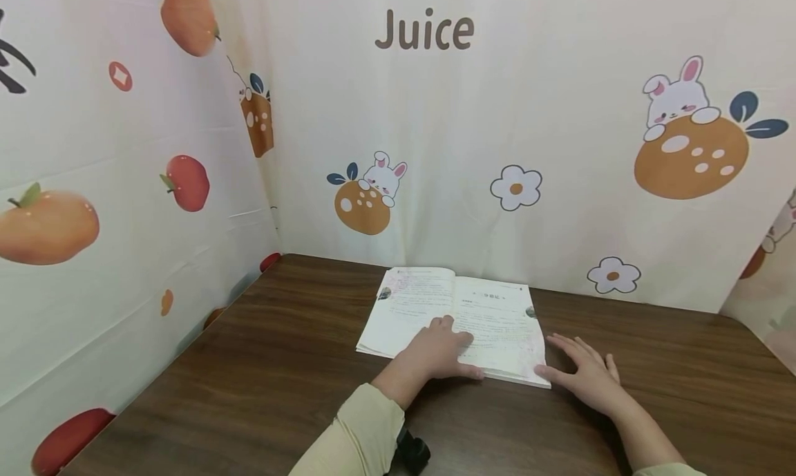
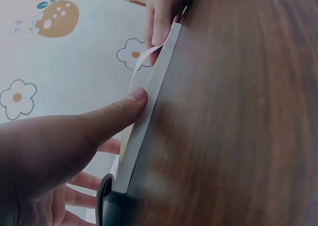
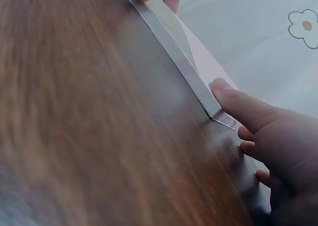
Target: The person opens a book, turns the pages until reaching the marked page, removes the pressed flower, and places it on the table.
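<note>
An open book (image 1: 504, 324) lies flat on the brown table, printed pages facing up. My left hand (image 1: 441, 348) rests across the lower middle of the pages, fingers spread near the spine. Its thumb (image 2: 134, 98) lies at the bottom edge of the book. At the lower right corner, the thumb of my right hand (image 1: 587, 376) touches the page edge. The other right fingers (image 3: 248, 149) extend beside the book's right side, close over the table. From the right wrist view, the page block (image 3: 186, 69) shows edge-on, with an upper page curving up.
The wooden table (image 1: 280, 365) extends around the book. A pale curtain (image 1: 466, 117) printed with fruit, rabbits and flowers stands behind it, and another hanging (image 1: 124, 137) runs along the left. A black device (image 1: 413, 452) sits at my left wrist, below the sleeve (image 1: 357, 431).
</note>
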The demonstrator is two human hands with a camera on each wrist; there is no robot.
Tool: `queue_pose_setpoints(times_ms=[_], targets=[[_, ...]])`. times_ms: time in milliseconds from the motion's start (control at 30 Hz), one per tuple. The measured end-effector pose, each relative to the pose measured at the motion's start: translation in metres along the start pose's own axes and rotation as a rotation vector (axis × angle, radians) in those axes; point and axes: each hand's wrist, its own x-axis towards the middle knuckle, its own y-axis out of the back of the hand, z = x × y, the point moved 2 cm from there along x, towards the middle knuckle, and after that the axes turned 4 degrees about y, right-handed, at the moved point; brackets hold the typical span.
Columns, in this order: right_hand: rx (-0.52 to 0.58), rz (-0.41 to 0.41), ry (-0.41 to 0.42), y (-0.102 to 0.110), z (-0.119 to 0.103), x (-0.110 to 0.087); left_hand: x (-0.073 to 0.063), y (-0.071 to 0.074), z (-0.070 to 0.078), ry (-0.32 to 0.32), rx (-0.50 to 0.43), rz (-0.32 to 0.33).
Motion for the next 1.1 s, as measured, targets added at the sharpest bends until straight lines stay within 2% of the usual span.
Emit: queue_pose_setpoints(times_ms=[200, 433, 533, 633, 700, 767, 900, 1100], targets=[[0.031, 0.000, -0.010, 0.001, -0.002, 0.001, 0.001, 0.002, 0.001, 0.017, 0.004, 0.034], [0.099, 0.008, -0.017, 0.003, -0.003, -0.002, 0.004, 0.002, 0.006, -0.006, 0.049, 0.134], [0.105, 0.010, -0.018, 0.003, -0.003, -0.002, 0.005, 0.006, 0.007, -0.041, 0.117, 0.283], [0.093, 0.014, -0.015, 0.003, -0.004, -0.002, 0.003, 0.012, 0.006, -0.083, 0.170, 0.510], [0.087, 0.016, -0.013, 0.003, -0.004, -0.002, 0.002, 0.018, 0.004, -0.095, 0.168, 0.647], [0.082, 0.015, -0.011, 0.002, -0.004, -0.001, 0.001, 0.022, 0.000, -0.093, 0.149, 0.741], [0.082, 0.014, -0.009, 0.002, -0.005, -0.002, -0.001, 0.032, -0.010, -0.068, 0.096, 0.852], [0.079, 0.018, -0.009, 0.002, -0.004, -0.002, -0.005, 0.045, -0.023, -0.056, -0.008, 0.940]])
